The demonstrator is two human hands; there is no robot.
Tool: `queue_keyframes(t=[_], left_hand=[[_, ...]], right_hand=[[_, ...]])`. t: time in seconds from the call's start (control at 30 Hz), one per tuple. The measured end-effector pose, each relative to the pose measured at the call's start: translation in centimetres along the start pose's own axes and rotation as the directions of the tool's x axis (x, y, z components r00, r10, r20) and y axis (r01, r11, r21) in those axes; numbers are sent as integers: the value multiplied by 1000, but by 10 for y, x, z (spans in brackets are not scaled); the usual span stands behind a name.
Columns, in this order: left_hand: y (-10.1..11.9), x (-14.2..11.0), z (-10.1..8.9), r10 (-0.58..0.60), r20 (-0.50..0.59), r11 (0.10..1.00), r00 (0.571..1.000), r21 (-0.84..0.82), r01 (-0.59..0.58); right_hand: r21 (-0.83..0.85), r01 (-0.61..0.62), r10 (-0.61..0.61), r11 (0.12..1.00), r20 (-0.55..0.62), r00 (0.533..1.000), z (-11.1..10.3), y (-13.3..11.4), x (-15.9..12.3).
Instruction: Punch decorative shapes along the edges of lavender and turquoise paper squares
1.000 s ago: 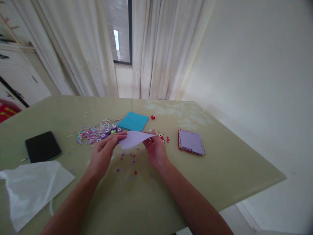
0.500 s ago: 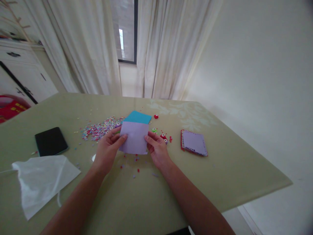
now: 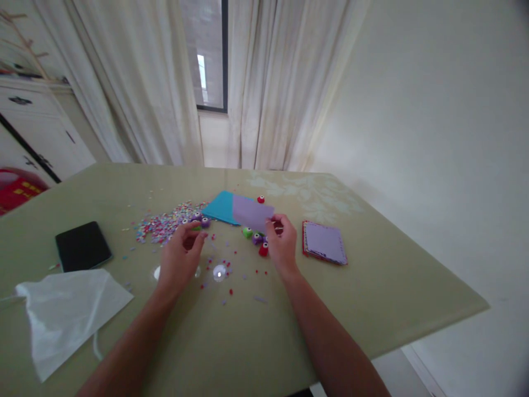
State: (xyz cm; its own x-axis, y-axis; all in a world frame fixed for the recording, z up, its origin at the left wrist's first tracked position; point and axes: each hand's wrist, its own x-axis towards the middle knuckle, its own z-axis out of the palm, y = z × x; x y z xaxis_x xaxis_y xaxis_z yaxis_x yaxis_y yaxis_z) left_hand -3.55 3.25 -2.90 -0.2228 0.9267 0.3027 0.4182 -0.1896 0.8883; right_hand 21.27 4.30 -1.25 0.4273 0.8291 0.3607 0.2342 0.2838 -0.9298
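Observation:
A square of purple paper point(image 3: 250, 212) hangs from my right hand point(image 3: 283, 242), pinched at its near right corner between thumb and fingers. It partly covers a blue paper stack point(image 3: 223, 207) lying behind it. My left hand point(image 3: 182, 253) hovers over the table with curled fingers and the thumb apart, with no paper in it. Close to its fingertips are purple bead-like pieces with eyes point(image 3: 205, 222). Below my right hand sit a green eyed piece point(image 3: 247, 232), a purple one point(image 3: 257, 238) and a red one point(image 3: 263, 250).
Many coloured bits point(image 3: 165, 225) lie heaped behind my left hand. A stack of purple-topped squares point(image 3: 325, 242) rests at right. On the left are a black phone-like slab point(image 3: 83, 245) and a white drawstring bag point(image 3: 70, 314). A small clear round piece point(image 3: 219, 273) lies among scattered red bits.
My left hand has let go of the purple paper and drawn back slightly left. My right hand has carried the paper rightward and tilted it over the blue stack.

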Motion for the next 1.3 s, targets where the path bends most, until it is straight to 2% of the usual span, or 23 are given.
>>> queue_keyframes(t=[0.03,0.1,0.13,0.2,0.27,0.37,0.47,0.57,0.67,0.83,1.1,1.2,1.3], left_hand=[[-1,1,2,33,18,996,999,78,-34],[-1,4,10,92,118,961,989,249,-119],[0,8,16,115,197,920,974,349,-180],[5,17,34,142,296,867,944,423,-263],[11,31,55,153,377,822,913,465,-330],[18,56,83,113,437,745,893,557,-367],[22,76,97,46,491,665,870,635,-394],[28,82,99,-4,541,583,841,685,-438],[34,77,96,-32,560,500,828,726,-472],[43,69,91,-60,531,435,845,776,-457],[42,68,82,-53,494,474,868,777,-414],[37,68,75,-28,543,505,839,732,-458],[30,71,67,6,630,530,777,656,-537]], right_hand=[[46,-25,28,999,-73,997,-5,3,9],[207,-134,171,969,-169,971,-12,10,24],[285,-189,247,940,-182,952,-13,14,29],[382,-260,344,887,-170,923,-12,21,34],[416,-277,367,866,-152,918,-9,24,34],[459,-291,386,839,-126,914,-7,25,33],[483,-305,405,821,-116,907,-9,26,35],[494,-309,420,813,-129,898,-12,28,38],[495,-305,417,814,-132,899,-11,30,39],[485,-300,400,821,-115,909,-8,25,35],[452,-266,365,851,-146,920,-9,16,32],[447,-268,366,853,-148,919,-9,17,33],[449,-275,374,850,-146,916,-9,19,33]])
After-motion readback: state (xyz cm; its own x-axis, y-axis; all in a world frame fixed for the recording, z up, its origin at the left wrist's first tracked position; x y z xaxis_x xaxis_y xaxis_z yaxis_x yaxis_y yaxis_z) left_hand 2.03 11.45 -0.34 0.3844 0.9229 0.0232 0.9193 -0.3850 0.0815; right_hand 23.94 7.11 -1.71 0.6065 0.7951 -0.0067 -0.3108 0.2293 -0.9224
